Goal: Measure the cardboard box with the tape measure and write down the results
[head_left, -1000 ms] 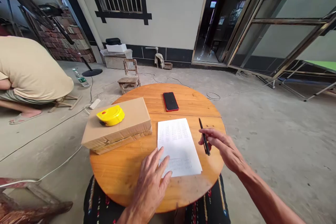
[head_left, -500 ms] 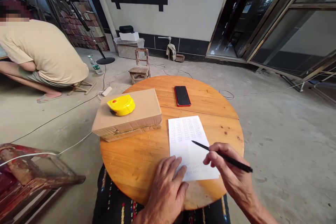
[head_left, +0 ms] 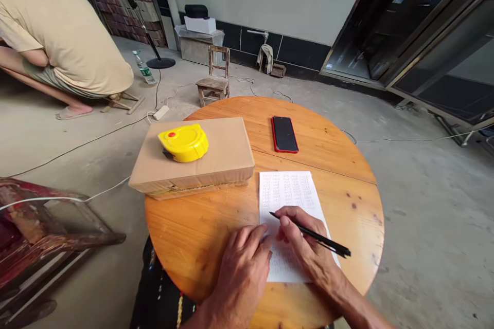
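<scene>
"What do we see in the right hand (head_left: 306,251)?"

"We see its thumb and fingers pinching a black pen (head_left: 329,242), tip pointing ahead and left over the sheet of paper (head_left: 294,190) beneath — whether it touches, we can't quite tell."

"And the left hand (head_left: 245,264)?"

"Just left of the right one, palm down, fingers close together at the sheet's left edge."

"Further out?"

"Beyond the right hand, past rows of small writing, we have a red-edged phone (head_left: 285,134) on the round wooden table (head_left: 339,175). Ahead and left of both hands sits a cardboard box (head_left: 229,146) — a yellow tape measure (head_left: 186,144) lies on top."
</scene>
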The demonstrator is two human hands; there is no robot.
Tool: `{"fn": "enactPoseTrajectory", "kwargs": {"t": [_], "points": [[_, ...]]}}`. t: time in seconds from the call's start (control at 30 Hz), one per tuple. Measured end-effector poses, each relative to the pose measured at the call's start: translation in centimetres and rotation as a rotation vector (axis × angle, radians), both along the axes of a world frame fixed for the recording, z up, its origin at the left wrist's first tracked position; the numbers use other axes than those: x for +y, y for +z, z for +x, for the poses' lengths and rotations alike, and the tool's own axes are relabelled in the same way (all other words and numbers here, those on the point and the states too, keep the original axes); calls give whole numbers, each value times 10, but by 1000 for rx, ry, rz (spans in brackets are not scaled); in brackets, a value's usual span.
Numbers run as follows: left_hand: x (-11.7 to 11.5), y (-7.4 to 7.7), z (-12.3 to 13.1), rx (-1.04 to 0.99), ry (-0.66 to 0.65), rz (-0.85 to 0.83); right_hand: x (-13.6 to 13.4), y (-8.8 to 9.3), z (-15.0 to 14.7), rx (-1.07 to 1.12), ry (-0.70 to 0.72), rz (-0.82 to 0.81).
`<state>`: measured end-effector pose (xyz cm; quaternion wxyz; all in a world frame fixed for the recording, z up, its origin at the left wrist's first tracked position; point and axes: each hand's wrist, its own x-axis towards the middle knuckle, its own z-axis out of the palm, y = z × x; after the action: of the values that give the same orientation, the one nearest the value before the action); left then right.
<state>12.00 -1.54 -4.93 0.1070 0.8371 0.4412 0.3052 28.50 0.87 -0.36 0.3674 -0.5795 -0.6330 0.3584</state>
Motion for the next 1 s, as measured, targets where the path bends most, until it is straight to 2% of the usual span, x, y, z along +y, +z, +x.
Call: {"fn": "enactPoseTrajectory", "kwargs": {"t": [0.17,0.27,0.47,0.67,1.0], "points": [[0,-2,-1,-60,29,-34,9,-20,-8,-100,-29,98],[0,-4,-1,-67,33,-40,10,-25,-11,-122,-45,118],[2,-2,1,-126,35,-12,11,-24,-13,-137,16,165],[2,-2,1,-144,31,-53,11,-23,-13,-154,33,101],[1,-1,0,-167,32,-72,10,-25,-11,-176,56,86]]}}
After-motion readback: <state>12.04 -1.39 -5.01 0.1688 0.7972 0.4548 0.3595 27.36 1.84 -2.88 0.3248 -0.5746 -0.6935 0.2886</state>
